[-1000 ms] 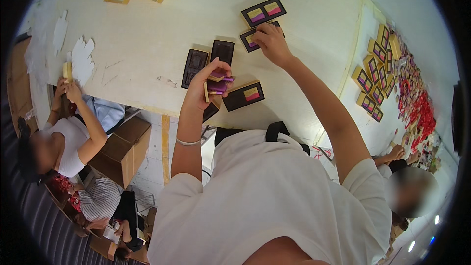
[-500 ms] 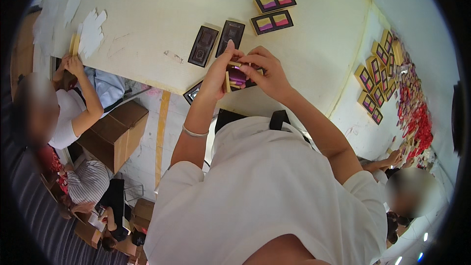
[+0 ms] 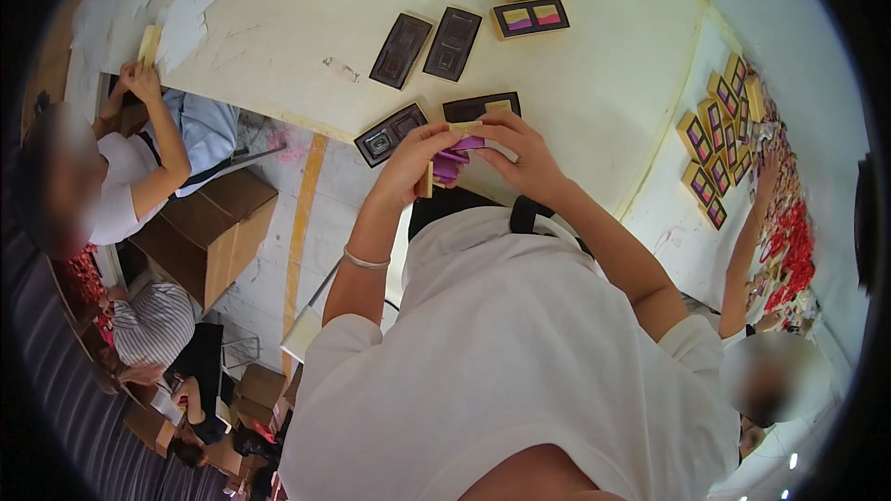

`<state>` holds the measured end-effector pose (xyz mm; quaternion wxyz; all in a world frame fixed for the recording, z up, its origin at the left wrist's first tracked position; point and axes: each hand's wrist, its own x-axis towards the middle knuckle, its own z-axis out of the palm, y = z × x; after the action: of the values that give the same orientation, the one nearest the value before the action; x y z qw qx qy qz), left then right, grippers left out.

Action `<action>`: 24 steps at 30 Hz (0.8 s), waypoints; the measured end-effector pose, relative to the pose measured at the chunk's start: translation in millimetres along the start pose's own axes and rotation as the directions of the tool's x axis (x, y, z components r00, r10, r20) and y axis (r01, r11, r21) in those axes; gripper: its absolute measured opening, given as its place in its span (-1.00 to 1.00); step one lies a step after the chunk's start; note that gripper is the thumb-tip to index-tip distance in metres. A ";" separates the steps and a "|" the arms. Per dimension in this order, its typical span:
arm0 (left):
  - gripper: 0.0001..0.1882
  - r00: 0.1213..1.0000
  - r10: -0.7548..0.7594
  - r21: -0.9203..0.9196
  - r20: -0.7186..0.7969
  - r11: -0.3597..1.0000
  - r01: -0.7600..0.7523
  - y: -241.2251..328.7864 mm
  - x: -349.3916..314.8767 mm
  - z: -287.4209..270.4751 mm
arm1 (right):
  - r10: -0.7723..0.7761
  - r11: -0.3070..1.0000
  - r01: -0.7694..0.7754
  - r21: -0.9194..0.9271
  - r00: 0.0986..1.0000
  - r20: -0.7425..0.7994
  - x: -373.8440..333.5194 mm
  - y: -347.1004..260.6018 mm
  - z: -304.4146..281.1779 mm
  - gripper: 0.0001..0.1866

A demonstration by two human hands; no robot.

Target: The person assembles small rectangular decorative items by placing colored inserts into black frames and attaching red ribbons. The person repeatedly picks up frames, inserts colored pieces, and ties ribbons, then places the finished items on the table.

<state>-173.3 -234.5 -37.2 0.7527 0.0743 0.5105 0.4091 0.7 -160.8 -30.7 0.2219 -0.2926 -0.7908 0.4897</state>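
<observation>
Several small purple-and-gold packets (image 3: 447, 170) are gathered in my left hand (image 3: 405, 167), its fingers closed round them. My right hand (image 3: 522, 153) pinches one purple-and-gold packet (image 3: 469, 141) at its edge, close to my left fingertips. Just beyond the hands lies a dark two-slot box (image 3: 464, 109), partly covered by my right fingers; a gold piece shows in its right slot. A second dark box (image 3: 390, 134) with bare slots sits left of it. Farther back, two more dark boxes (image 3: 401, 51) lie side by side with nothing in their slots.
Two gold-edged boxes (image 3: 531, 17) holding purple and pink packets lie at the far side of the white table (image 3: 613, 83). At right are several filled boxes (image 3: 715, 144) and a heap of red packets (image 3: 789, 250), with a co-worker's arm (image 3: 742, 250) reaching in. Another person (image 3: 139, 167) works at left.
My hands now hold the packets lower and nearer my body, with one packet drawn out between the fingertips. At right, a co-worker's arm has stretched toward the heap. The view has shifted slightly.
</observation>
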 end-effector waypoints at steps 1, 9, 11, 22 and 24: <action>-0.72 1.000 -0.018 -0.003 -0.013 1.000 0.018 -7.3 0.8 -1.8 | 0.029 0.999 -0.029 0.015 1.000 0.007 -4.9 8.6 2.2 -0.74; -0.64 0.985 -0.041 0.111 -0.165 0.992 0.060 -43.9 9.8 -3.4 | -0.173 0.885 0.173 -0.432 0.984 0.041 7.3 63.4 21.0 -0.81; -0.65 0.983 -0.037 0.108 -0.180 0.992 0.058 -45.2 13.1 -5.3 | -0.160 0.873 0.161 -0.460 0.986 0.042 9.9 64.1 25.9 -0.78; -0.67 0.983 -0.052 -0.016 -0.174 0.999 0.050 -49.9 26.9 -17.4 | -0.096 0.827 0.063 -0.558 0.995 -0.030 22.6 77.4 45.5 -0.86; -0.69 0.990 -0.029 -0.034 -0.135 0.999 0.025 -44.2 22.5 -14.5 | -0.137 0.846 0.097 -0.525 0.990 -0.038 17.5 81.6 38.4 -0.85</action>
<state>-158.1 -252.3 -83.3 0.7228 0.0274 0.5549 0.4110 -16.5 -145.2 -119.6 0.1930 -0.3109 -0.9014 0.2316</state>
